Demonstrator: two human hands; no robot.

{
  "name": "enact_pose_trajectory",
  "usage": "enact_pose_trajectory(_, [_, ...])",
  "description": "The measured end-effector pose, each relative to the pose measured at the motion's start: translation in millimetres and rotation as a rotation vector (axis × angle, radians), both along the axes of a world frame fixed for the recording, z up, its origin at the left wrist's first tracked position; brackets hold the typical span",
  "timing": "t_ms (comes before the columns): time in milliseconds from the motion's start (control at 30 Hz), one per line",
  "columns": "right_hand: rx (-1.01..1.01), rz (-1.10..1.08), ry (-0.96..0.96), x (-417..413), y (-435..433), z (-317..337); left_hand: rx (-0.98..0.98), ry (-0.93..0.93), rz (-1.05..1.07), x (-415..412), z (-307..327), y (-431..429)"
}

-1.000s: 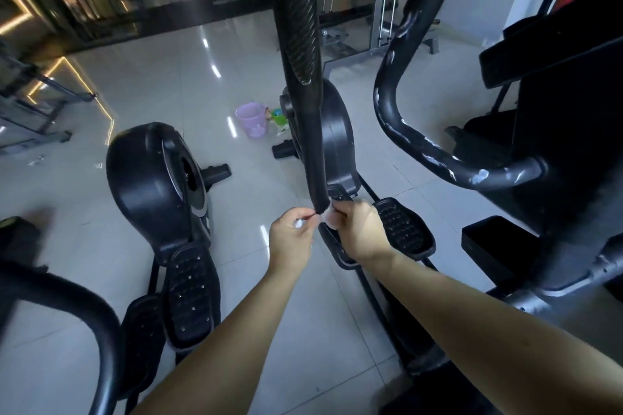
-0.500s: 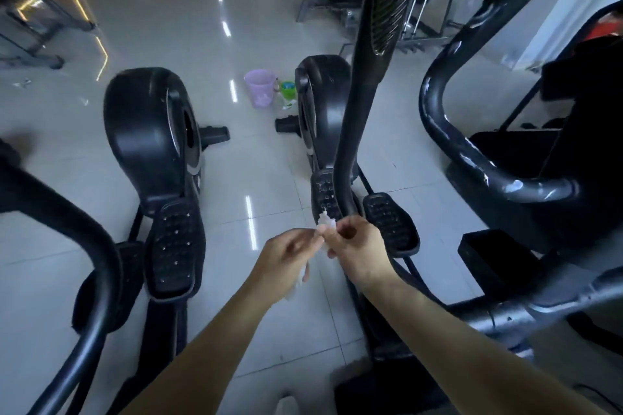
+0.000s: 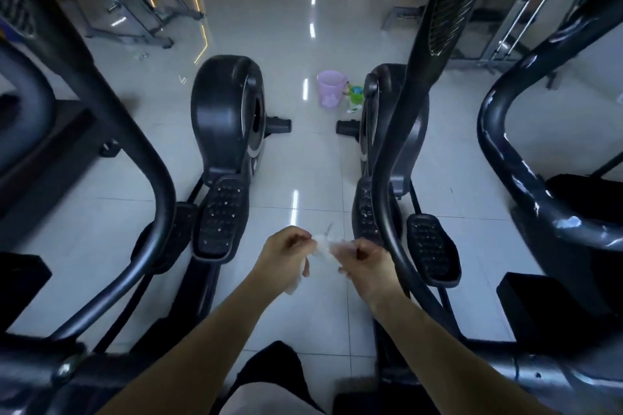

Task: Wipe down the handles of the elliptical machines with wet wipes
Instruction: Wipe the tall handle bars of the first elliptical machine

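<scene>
Between two ellipticals on a glossy gym floor, a person's left hand (image 3: 286, 254) and right hand (image 3: 365, 263) pinch a white wipe (image 3: 323, 246) from either side, fingers curled on its ends. A second ago both hands were up against the black handle (image 3: 387, 212) at right; they have since come off it and dropped toward the middle of the aisle, with the head turned down and left. That suggests the pass on this handle is over and the wipe is being refolded or spread for the next one. It looks crumpled, thin and limp, a tail hanging below the left hand. A pink bin (image 3: 331, 89) stands far off.
</scene>
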State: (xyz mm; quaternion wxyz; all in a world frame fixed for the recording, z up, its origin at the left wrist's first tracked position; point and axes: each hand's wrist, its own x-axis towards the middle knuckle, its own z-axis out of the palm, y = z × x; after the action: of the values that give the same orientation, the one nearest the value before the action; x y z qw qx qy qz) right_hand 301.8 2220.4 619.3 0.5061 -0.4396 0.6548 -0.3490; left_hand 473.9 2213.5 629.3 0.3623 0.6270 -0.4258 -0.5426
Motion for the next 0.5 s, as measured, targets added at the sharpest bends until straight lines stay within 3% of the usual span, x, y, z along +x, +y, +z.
enact_pose_trajectory(200, [0.035, -0.058, 0.063, 35, -46, -17, 0.139, 0.040, 0.124, 9, -36, -66])
enact_pose_trajectory(367, [0.005, -0.194, 0.199, 80, -145, -26, 0.225, 0.161, 0.259, 17, -80, -158])
enact_pose_trajectory(500, [0.034, -0.364, 0.235, 95, -217, -40, 0.159, 0.035, 0.207, 20, -93, -233])
